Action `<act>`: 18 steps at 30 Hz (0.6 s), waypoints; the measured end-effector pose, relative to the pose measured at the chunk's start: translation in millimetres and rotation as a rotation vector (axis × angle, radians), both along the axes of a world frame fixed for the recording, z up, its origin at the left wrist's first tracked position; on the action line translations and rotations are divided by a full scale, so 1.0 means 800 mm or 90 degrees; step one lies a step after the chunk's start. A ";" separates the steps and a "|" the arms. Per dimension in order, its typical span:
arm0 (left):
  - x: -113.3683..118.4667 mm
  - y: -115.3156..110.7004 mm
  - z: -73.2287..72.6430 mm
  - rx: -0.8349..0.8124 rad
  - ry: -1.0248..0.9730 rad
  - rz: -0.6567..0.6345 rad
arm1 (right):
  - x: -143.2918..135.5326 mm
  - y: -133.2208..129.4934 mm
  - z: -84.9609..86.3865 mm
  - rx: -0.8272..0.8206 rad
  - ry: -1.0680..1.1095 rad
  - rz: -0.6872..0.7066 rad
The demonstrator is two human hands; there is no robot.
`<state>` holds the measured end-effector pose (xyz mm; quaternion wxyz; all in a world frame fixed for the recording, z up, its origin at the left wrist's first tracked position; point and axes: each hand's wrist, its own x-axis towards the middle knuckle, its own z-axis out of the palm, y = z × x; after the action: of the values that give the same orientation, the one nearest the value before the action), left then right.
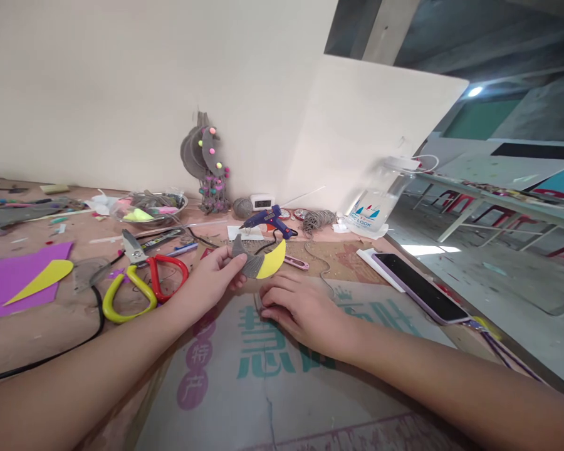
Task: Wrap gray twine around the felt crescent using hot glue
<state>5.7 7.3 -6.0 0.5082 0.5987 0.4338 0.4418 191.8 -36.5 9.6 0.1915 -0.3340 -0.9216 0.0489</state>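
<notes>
My left hand (220, 272) pinches a crescent (271, 260) between thumb and fingers. Its right part is bare yellow; grey yarn (252, 265) covers the rest in close wraps. Close by on the right, my right hand (301, 307) has its fingers curled together low over the plastic sheet, apparently on the yarn strand, though the fingertips partly hide it. A loose strand (328, 272) runs from the grey yarn bundle (318, 219) down behind that hand. A blue glue gun (266, 218) lies just behind the crescent.
Scissors (156, 275) with red and yellow handles lie left of my left hand, near purple sheets (23, 282) and a yellow piece (44, 280). A phone (420, 285) and a clear jug (373, 200) stand right. A decorated grey crescent (211, 156) leans against the white panel (263, 94).
</notes>
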 end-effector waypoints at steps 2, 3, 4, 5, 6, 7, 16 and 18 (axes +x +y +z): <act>0.000 -0.002 0.001 0.009 0.041 -0.015 | 0.001 -0.004 -0.001 0.028 -0.004 0.030; 0.000 -0.004 0.002 0.016 0.061 -0.018 | 0.003 -0.005 0.000 0.038 -0.003 0.037; 0.000 -0.006 0.003 0.027 0.078 -0.022 | 0.004 -0.007 0.000 0.045 0.002 0.036; 0.001 -0.008 0.004 0.040 0.089 -0.030 | 0.006 -0.008 0.001 0.048 0.011 0.028; 0.001 -0.011 0.005 0.055 0.096 -0.042 | 0.008 -0.008 0.001 0.047 0.024 0.015; 0.001 -0.013 0.006 0.069 0.104 -0.058 | 0.010 -0.008 0.001 0.041 0.041 -0.002; 0.002 -0.019 0.010 0.139 0.204 -0.086 | 0.012 0.009 -0.004 -0.208 0.316 -0.169; 0.002 -0.019 0.011 0.156 0.247 -0.105 | 0.012 0.013 -0.007 -0.267 0.338 -0.178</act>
<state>7.4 -8.3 2.7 0.3729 0.7631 0.4160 0.3249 201.4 -25.8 3.7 0.3564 -0.4643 -0.7551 0.2955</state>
